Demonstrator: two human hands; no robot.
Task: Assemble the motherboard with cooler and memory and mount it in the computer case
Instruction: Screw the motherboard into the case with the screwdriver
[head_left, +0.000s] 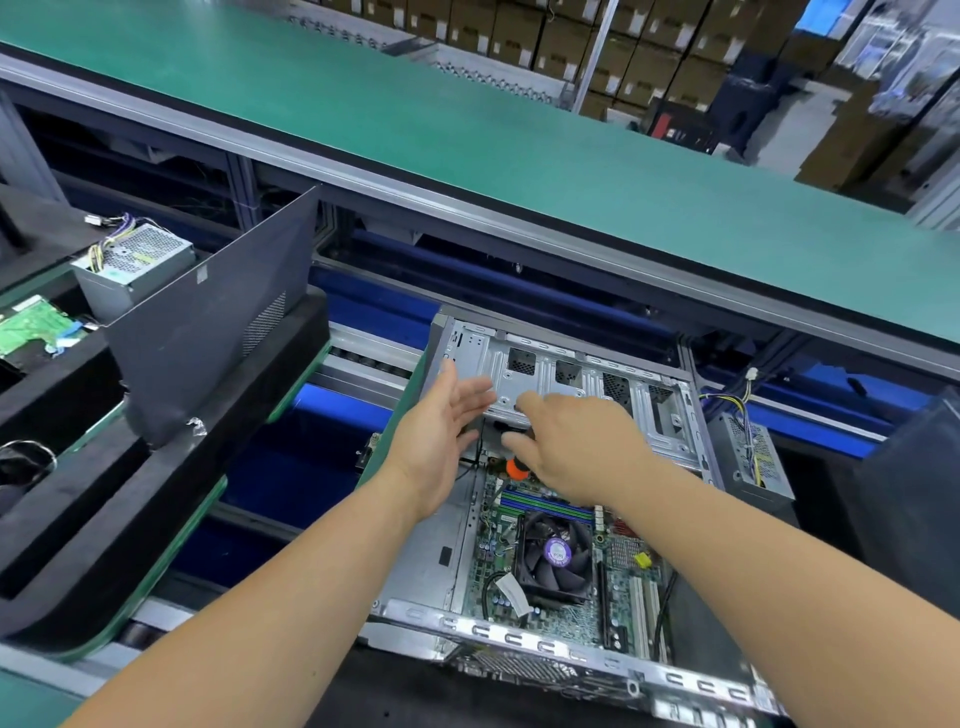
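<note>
We see the conveyor line (363, 364) bearing the open computer case (566, 374) at five o'clock, a power supply (753, 457) just beside it at three o'clock, and a black foam tray (156, 467) with a dark side panel (208, 322) at nine o'clock.
</note>
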